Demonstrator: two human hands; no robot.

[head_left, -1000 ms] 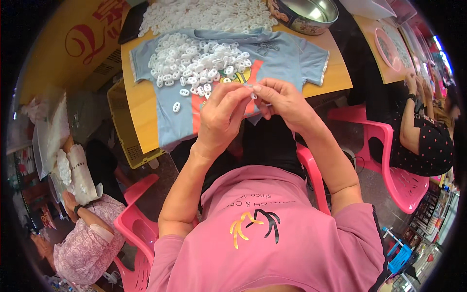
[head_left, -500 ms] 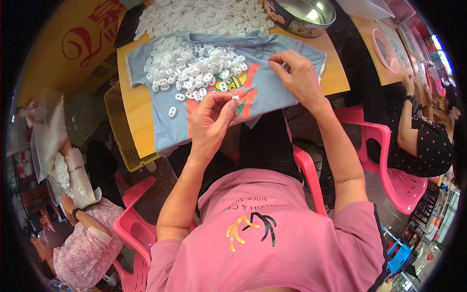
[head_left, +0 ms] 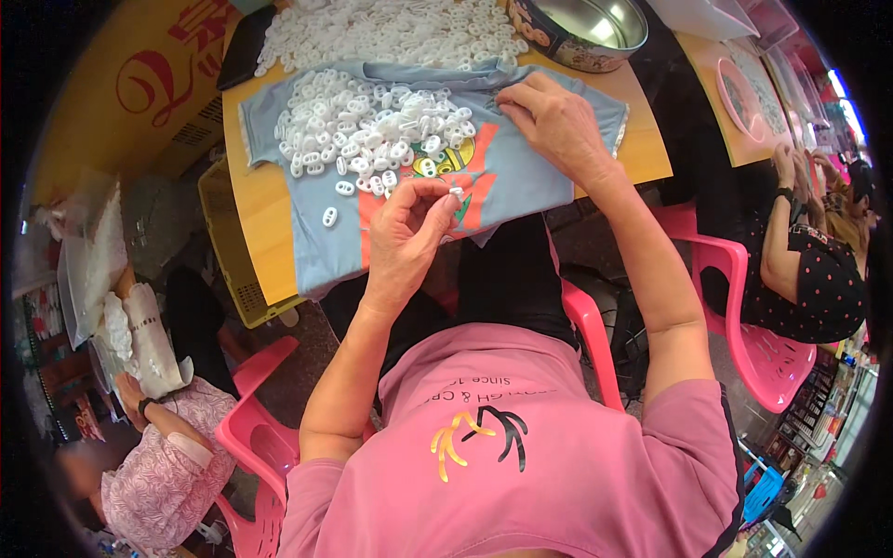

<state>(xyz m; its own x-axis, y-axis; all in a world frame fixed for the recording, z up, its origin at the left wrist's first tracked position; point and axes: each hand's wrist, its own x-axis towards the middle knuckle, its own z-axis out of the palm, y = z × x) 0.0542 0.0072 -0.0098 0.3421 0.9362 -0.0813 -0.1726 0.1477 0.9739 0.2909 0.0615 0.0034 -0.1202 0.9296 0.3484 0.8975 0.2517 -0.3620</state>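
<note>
My left hand [head_left: 407, 232] pinches a small white plastic piece [head_left: 456, 192] between thumb and fingertips, above the front of a grey-blue T-shirt [head_left: 326, 237] spread on the table. Beyond it lies a heap of white oval two-hole plastic pieces [head_left: 358, 126], with a few loose ones at its near side. My right hand [head_left: 558, 130] is at the shirt's upper right, thumb and forefinger drawn together beside a patch of small dark bits [head_left: 491, 100]. Whatever those fingertips hold is too small to make out.
A larger spread of white pieces [head_left: 391, 33] covers the table's far side, beside a round metal tin [head_left: 595, 37] and a dark flat object [head_left: 246, 51]. A yellow crate [head_left: 237, 251] stands left of the table. People sit on both sides; pink chairs [head_left: 735, 307] are close by.
My right hand has shifted left and away from me, its fingertips reaching the small dark bits. The left hand keeps its pinch on the white piece, almost still.
</note>
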